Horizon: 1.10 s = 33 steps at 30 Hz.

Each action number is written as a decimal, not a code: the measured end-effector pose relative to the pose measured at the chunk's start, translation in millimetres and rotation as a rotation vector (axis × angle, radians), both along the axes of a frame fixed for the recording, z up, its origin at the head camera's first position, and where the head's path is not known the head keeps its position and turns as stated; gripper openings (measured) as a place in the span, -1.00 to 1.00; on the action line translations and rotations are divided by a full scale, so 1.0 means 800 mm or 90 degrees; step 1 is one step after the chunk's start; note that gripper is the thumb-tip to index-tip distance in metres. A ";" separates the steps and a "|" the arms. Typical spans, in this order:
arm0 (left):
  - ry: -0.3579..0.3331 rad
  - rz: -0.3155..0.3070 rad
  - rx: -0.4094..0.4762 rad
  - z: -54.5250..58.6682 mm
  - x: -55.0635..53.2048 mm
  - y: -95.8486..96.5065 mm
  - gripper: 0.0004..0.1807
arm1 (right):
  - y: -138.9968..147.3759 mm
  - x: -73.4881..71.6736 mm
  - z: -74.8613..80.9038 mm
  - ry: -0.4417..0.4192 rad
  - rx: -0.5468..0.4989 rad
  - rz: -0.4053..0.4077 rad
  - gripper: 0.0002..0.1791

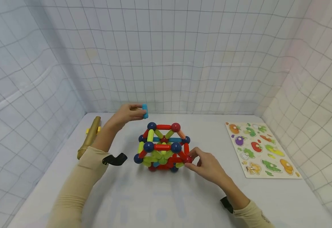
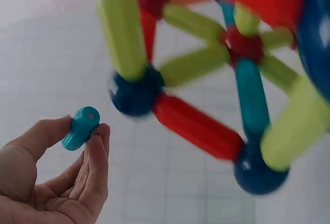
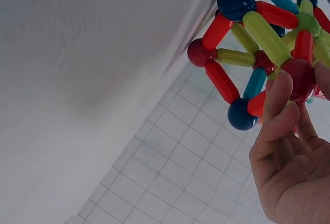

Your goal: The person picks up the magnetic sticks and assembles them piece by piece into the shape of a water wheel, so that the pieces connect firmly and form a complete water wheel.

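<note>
A frame of magnetic rods and balls [image 1: 162, 146] in red, lime, blue and orange stands on the white table. Behind its far left corner, my left hand [image 1: 128, 113] pinches a short light-blue magnetic rod [image 1: 145, 111] between thumb and fingers. The left wrist view shows that rod [image 2: 81, 128] apart from the nearest dark blue ball [image 2: 136, 92]. My right hand [image 1: 207, 165] pinches a red ball [image 1: 188, 159] at the frame's right corner. In the right wrist view the fingers wrap this red ball [image 3: 299, 80], where a lime rod and a red rod meet it.
On the right lies a wooden vegetable puzzle board [image 1: 261, 150]. A gold-brown tube [image 1: 90, 136] with yellow pieces beside it lies at the left, partly behind the left forearm. Grid-patterned white cloth walls [image 1: 166, 63] enclose the table [image 1: 154, 202] at the back and sides.
</note>
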State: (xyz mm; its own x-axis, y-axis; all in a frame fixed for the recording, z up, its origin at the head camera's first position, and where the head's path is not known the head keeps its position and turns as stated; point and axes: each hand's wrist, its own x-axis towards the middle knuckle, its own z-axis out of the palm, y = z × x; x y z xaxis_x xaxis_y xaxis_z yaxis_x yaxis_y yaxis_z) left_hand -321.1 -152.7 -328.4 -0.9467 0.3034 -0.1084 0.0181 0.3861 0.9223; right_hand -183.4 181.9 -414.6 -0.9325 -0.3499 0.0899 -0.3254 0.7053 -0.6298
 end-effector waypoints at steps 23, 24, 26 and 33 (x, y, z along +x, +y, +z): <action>-0.022 -0.083 -0.204 0.037 0.083 0.134 -0.62 | 0.001 -0.002 0.003 0.029 0.015 0.008 -0.62; -0.033 -0.084 -0.201 0.035 0.081 0.134 -0.62 | 0.000 -0.002 0.003 0.027 0.014 0.006 -0.62; -0.068 -0.090 -0.197 0.034 0.077 0.135 -0.62 | 0.000 -0.001 0.003 0.019 0.012 0.002 -0.63; -0.140 -0.107 -0.202 0.033 0.068 0.140 -0.64 | -0.001 0.001 0.002 0.017 0.002 0.003 -0.63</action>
